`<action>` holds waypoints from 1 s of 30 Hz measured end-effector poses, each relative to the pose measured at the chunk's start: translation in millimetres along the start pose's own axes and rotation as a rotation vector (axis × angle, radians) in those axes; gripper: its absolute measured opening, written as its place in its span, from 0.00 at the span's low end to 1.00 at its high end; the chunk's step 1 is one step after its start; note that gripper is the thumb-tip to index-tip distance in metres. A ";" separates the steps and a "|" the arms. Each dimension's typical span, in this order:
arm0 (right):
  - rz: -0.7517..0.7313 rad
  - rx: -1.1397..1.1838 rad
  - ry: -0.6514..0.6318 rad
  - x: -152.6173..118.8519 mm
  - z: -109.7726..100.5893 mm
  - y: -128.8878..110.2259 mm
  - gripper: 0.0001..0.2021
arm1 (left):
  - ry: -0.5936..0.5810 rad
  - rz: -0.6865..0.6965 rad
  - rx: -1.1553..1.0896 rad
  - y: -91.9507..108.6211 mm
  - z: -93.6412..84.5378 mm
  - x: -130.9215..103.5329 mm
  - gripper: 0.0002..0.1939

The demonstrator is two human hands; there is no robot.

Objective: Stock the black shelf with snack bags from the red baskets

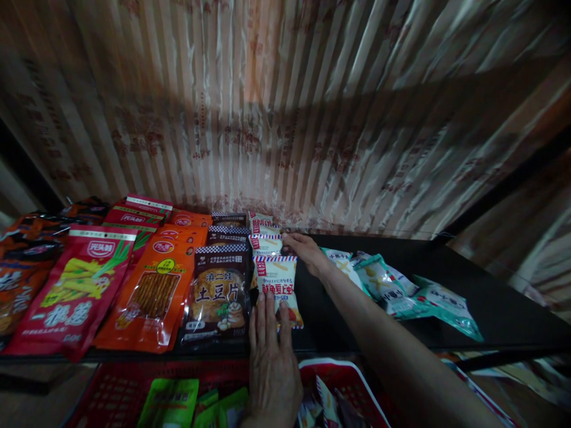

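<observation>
My left hand (273,362) lies with its fingers stretched out over the lower front of a small white snack bag (279,273) with red lettering and a striped top edge. Behind that bag stands a second white snack bag (264,244), and my right hand (304,251) reaches across to its right edge, fingers closed together there. A third white bag (262,223) is at the back of the row. Directly left of them is a row of dark brown potato chip bags (220,297).
Orange snack bags (154,291), a pink bag (75,285) and dark orange bags (18,261) fill the black shelf's left. Teal-and-white bags (392,285) lie at right. Red baskets (330,364) with packets sit below. Striped plastic sheeting (285,137) hangs behind.
</observation>
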State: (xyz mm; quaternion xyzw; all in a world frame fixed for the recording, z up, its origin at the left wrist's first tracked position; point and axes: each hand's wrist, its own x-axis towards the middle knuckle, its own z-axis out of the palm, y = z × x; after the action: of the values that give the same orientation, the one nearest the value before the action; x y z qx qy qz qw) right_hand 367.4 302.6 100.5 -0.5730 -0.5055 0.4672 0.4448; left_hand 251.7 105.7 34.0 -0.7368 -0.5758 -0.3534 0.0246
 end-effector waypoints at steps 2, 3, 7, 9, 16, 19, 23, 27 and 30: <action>-0.069 -0.017 0.052 -13.0 -3.5 4.3 0.16 | -0.006 -0.002 0.006 -0.9 -1.6 1.2 0.37; -0.101 -0.032 0.080 -21.6 -5.2 6.7 0.17 | -0.003 0.001 0.010 -1.3 -2.2 1.8 0.37; -0.130 -0.069 0.138 -68.8 -8.3 18.6 0.23 | 0.020 0.007 0.028 -1.6 -3.5 3.0 0.36; -0.145 -0.079 0.134 -94.7 -6.6 27.0 0.27 | 0.027 0.007 0.044 -1.4 -3.2 2.5 0.35; -0.179 -0.072 -0.021 -135.6 10.6 58.7 0.39 | 0.034 0.001 0.050 -2.1 -2.5 -1.4 0.32; -0.203 -0.067 0.047 -132.6 17.7 62.8 0.37 | 0.021 0.013 0.048 -3.2 -6.0 -3.6 0.33; -0.208 -0.174 0.068 -135.1 21.6 59.7 0.30 | -0.009 0.017 0.049 -6.7 -12.6 -6.9 0.33; -0.148 -0.279 0.103 -143.6 19.2 54.0 0.32 | -0.037 0.024 0.054 -10.8 -20.5 -9.6 0.31; -0.129 -0.297 0.100 -147.1 18.1 51.4 0.33 | -0.057 0.032 0.026 -14.1 -27.0 -11.1 0.32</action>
State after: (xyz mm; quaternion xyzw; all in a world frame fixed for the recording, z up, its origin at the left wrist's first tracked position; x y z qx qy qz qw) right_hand 350.4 152.2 59.6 -0.6214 -0.5820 0.3289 0.4086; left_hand 225.2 89.2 42.9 -0.7555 -0.5688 -0.3242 0.0233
